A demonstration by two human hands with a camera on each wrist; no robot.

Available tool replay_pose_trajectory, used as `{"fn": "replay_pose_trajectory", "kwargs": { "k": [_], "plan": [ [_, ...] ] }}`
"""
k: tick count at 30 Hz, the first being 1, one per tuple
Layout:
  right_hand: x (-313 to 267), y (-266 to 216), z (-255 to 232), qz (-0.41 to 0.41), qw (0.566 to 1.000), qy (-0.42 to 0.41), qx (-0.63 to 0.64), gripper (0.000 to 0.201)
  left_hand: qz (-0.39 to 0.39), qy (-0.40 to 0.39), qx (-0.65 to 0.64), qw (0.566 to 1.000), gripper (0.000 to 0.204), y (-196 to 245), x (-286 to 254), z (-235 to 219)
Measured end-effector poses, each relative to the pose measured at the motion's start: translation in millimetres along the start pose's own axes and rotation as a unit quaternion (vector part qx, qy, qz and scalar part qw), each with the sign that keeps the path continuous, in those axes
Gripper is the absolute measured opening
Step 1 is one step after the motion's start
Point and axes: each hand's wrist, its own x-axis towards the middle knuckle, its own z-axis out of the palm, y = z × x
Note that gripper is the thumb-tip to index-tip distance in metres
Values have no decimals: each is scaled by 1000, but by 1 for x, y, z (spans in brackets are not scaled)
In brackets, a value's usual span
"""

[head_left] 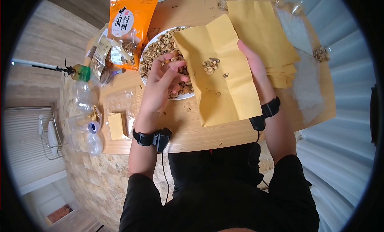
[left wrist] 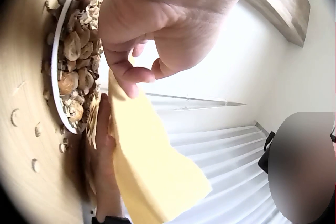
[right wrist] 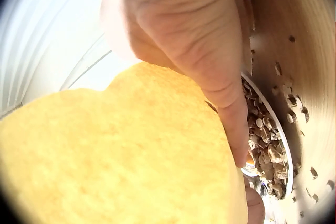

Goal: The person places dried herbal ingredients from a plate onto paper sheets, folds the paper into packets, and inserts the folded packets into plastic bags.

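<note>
A creased sheet of yellow-brown kraft paper (head_left: 234, 100) is held up over the table, its left part overlapping a white plate (head_left: 183, 97) heaped with dried, sliced pieces. My right hand (head_left: 256, 66) grips the sheet along its right side, with fingers behind it. A small group of dried slices (head_left: 209, 66) lies on the paper, with a couple of single rings lower down. My left hand (head_left: 160, 86) hovers over the plate, fingers loosely bent, fingertips right at the paper's left edge. In the left wrist view a gap shows between thumb and index finger (left wrist: 142, 74).
An orange pouch (head_left: 142, 16) and smaller clear bags stand behind the plate. More kraft sheets (head_left: 262, 32) lie at the right. Clear plastic jars (head_left: 84, 96) and a small yellowish stack (head_left: 117, 126) are at the left. Stray slices dot the table (head_left: 192, 136).
</note>
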Motion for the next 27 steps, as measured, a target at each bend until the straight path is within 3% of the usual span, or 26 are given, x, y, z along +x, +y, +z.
{"fn": "replay_pose_trajectory", "kwargs": {
  "k": [3, 6, 8, 12, 14, 17, 21, 24, 26, 27],
  "plan": [
    [1, 0, -1, -2, 999, -35, 36, 47, 55, 16, 53, 997, 31, -13, 3, -6],
    [5, 4, -6, 1, 999, -38, 36, 47, -7, 9, -4, 1000, 30, -8, -1, -10],
    [8, 8, -8, -16, 999, -48, 3, 48, -69, -41, -50, 996, 30, -1, -5, -9],
    [3, 15, 1, -20, 1000, -20, 13, 49, -47, -32, -12, 998, 28, -13, -4, -5],
    [3, 16, -1, 20, 997, -67, 36, 52, -50, -21, -13, 998, 27, -12, -6, -2],
    [-1, 17, 2, 29, 996, -74, 35, 54, -46, -19, -28, 998, 29, -14, -4, -5],
    [-2, 19, -1, 14, 999, -41, 5, 56, -37, -7, -13, 999, 29, -17, -2, -4],
    [-9, 16, -1, -4, 995, -66, -80, 60, -31, 4, -14, 999, 28, -20, -1, -5],
    [-9, 16, -5, 0, 983, -176, -59, 63, -39, -10, -22, 999, 27, -20, -1, -7],
    [-10, 17, -6, 1, 983, -176, -59, 63, -40, -9, -22, 999, 27, -20, -1, -7]
  ]
}}
